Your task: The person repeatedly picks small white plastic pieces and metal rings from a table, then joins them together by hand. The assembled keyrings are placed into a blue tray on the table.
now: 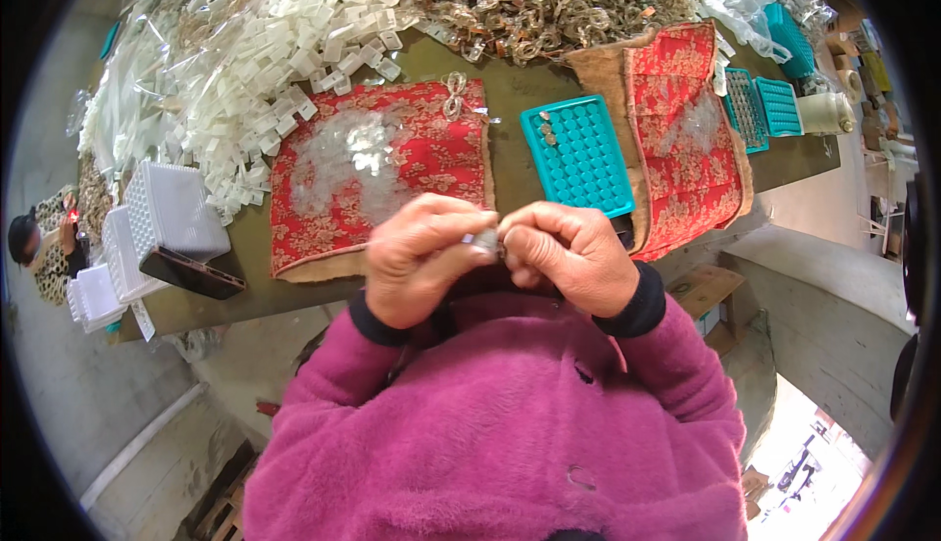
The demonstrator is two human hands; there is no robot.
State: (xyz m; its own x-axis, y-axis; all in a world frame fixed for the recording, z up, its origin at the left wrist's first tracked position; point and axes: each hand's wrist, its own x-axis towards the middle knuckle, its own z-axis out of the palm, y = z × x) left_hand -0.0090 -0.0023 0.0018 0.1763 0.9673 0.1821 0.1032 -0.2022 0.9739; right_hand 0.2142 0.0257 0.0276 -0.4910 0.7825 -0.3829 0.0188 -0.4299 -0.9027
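Observation:
In front of my chest both hands meet, fingertips almost touching. My left hand [420, 259] is closed, pinching a small clear plastic piece [484, 239] between thumb and forefinger. Opposite it, my right hand [576, 255] is also closed, its thumb and forefinger pressed on something tiny and dark that I cannot make out. Just beyond the hands lies a red floral cloth mat [453, 159], strewn with thin clear bits [358, 164]. A teal tray [588, 164] of round hollows lies beyond my right hand, with several small pieces [547, 129] at its far left corner.
Small clear plastic boxes [323, 22] are heaped at far left; looped clear bands [529, 2] are piled at the back. Another red floral cloth [676, 139] and more teal trays [779, 108] lie right. White trays [176, 206] and a dark phone-like slab [191, 272] are left.

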